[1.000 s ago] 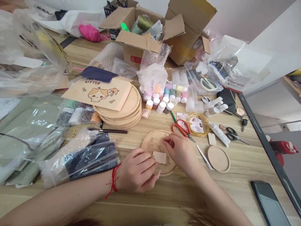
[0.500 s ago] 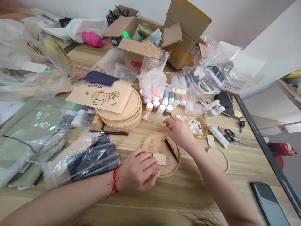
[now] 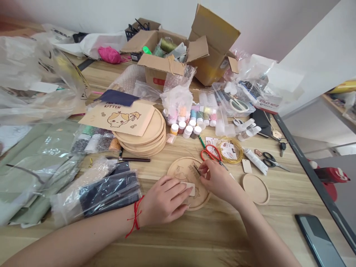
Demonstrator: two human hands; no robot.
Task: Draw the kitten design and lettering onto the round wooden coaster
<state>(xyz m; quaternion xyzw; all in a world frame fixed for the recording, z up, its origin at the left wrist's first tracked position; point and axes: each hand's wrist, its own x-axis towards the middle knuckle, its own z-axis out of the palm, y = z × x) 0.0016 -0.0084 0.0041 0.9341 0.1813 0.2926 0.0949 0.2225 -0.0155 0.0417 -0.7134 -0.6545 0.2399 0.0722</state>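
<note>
A round wooden plate (image 3: 182, 171) with an engraved drawing lies on the table in front of me. My left hand (image 3: 164, 202) rests on its near edge, fingers curled onto a small rectangular wooden tag (image 3: 190, 187). My right hand (image 3: 218, 180) is over the plate's right side, fingers pinched on a thin dark tool (image 3: 197, 170) whose tip touches the plate. Red-handled scissors (image 3: 211, 153) lie just behind that hand.
A stack of wooden plates (image 3: 144, 138) under a kitten card, small paint bottles (image 3: 191, 124), a gold wire coil (image 3: 231, 150), a small wooden coaster (image 3: 255, 188), a glue tube (image 3: 254, 160), open cardboard boxes (image 3: 167, 63), plastic bags at left, a phone (image 3: 319, 241) at right.
My right hand went back toward the scissors and wire while the dark tool lay on the plate, then returned and took hold of the tool. The left hand stayed on the tag.
</note>
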